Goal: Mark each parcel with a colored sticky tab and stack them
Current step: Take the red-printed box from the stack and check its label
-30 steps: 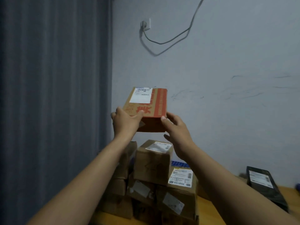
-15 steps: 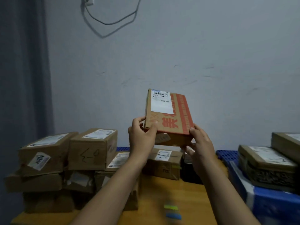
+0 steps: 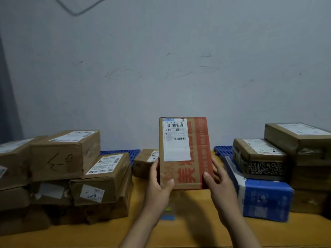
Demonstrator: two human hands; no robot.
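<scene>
While the sticky tabs point(image 3: 167, 217), green and blue, lie blurry on the near table point(image 3: 188, 235), my left hand point(image 3: 159, 187) and right hand point(image 3: 219, 185) grip the red-printed box point(image 3: 186, 169) by its lower corners, thumbs on the front. It's above table centre, label facing me. Box stacks far left point(image 3: 71, 167) and far right point(image 3: 279, 158).

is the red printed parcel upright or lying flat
Upright: the parcel is held with its long side vertical, label facing the camera, left hand and right hand gripping its lower sides.
</scene>
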